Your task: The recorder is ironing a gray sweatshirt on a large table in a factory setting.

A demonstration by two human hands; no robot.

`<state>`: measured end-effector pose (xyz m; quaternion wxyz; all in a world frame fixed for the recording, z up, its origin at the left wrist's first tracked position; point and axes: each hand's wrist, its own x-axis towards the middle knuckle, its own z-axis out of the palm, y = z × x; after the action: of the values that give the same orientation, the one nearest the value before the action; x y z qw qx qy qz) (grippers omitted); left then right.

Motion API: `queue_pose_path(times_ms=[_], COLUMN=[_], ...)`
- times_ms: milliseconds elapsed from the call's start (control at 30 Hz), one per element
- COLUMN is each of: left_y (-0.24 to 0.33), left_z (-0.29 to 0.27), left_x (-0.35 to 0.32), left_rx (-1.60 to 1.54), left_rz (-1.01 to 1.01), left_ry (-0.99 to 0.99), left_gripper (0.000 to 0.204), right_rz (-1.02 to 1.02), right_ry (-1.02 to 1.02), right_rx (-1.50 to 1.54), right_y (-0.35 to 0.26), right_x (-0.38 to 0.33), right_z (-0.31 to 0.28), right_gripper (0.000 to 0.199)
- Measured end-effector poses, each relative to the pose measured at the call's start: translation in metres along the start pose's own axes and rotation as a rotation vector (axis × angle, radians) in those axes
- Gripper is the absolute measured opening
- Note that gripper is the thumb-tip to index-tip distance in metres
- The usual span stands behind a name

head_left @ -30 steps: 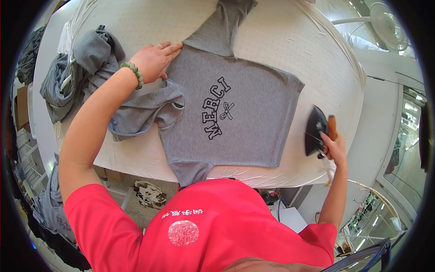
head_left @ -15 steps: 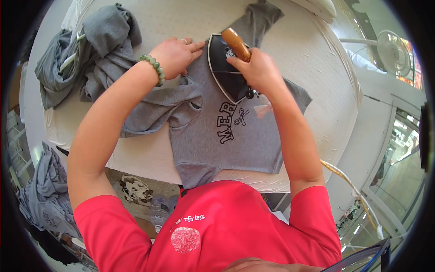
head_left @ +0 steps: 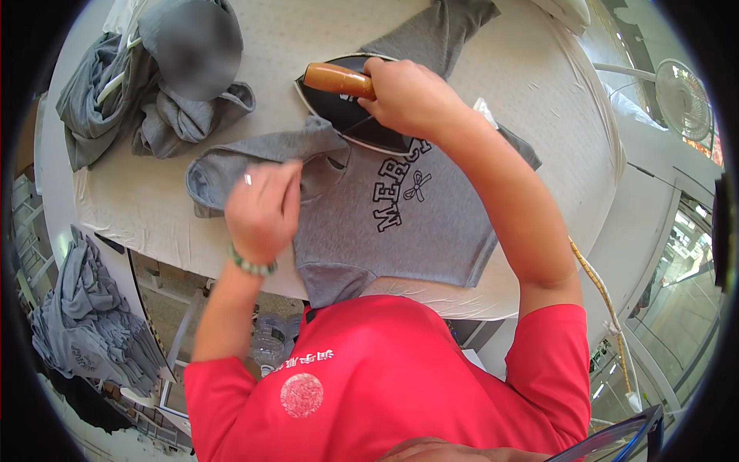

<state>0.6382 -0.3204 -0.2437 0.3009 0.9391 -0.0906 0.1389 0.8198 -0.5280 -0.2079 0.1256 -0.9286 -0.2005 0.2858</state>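
Note:
A grey hooded sweatshirt [head_left: 439,231] with dark outlined lettering and a bow lies spread on the padded ironing table. My right hand [head_left: 412,96] is closed round the brown handle of a black iron [head_left: 389,138], which rests on the sweatshirt's upper part above the lettering. The iron's tip side points up and left. My left hand [head_left: 265,212], with a green bead bracelet at its wrist, is over the near edge of the bunched hood [head_left: 231,165]. Motion blurs its fingers, and whether they touch the cloth cannot be told.
More grey garments [head_left: 115,100] with a light hanger lie piled at the far left of the pale-covered table [head_left: 531,100]. A heap of grey clothes [head_left: 92,308] hangs low on the left. A yellowish cord [head_left: 608,308] runs down at the right, and a fan [head_left: 683,100] stands beyond.
My left hand has come back from the sweatshirt's top, toward me, to the hood. The right hand has shifted the iron left and turned it so its handle points left.

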Motion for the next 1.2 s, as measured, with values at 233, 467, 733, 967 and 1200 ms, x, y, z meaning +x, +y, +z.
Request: queue_pose_path(times_ms=[233,467,733,967,1200], left_y=[0.02,-0.011,-0.008,-0.016,-0.026], left_z=[0.005,0.031,0.035,0.037,0.016], left_x=[-0.1,-0.094,-0.079,-0.089,-0.068], left_rx=[-0.182,-0.173,0.014,-0.043,-0.047], left_rz=[-0.714,-0.762,-0.616,-0.556,-0.71], left_ry=[-0.039,-0.124,-0.152,-0.099,-0.316], left_gripper=[0.018,0.028,0.023,0.021,0.025], right_rz=[0.182,0.254,0.37,0.221,0.051], right_ry=[0.099,0.219,0.052,0.103,-0.103], right_rx=[0.023,0.139,0.19,0.075,-0.012], right_y=[-0.004,0.049,0.027,0.003,-0.062], right_x=[-0.013,-0.123,-0.19,-0.182,-0.164], right_z=[0.006,0.044,0.075,0.1,0.114], right_gripper=[0.041,0.059,0.058,0.055,0.053])
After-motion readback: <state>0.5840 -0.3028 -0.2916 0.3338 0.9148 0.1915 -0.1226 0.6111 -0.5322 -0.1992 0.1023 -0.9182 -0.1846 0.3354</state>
